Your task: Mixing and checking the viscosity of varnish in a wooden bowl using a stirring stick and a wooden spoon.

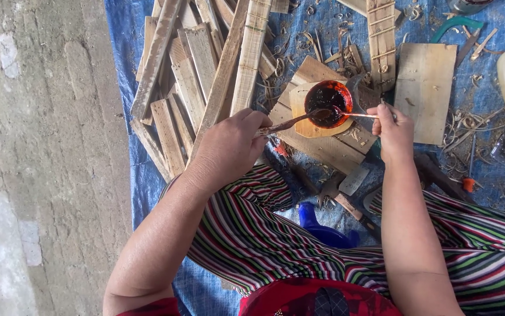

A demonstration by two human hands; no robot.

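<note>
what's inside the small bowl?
The bowl holds dark red-orange liquid. Two sticks dip in: one from the left hand, one from the right hand. Their tips and the bowl's bottom are covered.

Small round bowl [328,103] of dark red-black glossy liquid is sitting upright on a pale wooden offcut [302,117], on top of stacked boards. Stained wooden stick [290,123] is lying nearly level, tip dipping into the bowl from the left. Thin pale stick [359,115] is entering from the right.

Both bare forearms reach forward, left hand [226,149] closed in a loose fist, right hand [394,131] pinched, fingers curled
</note>
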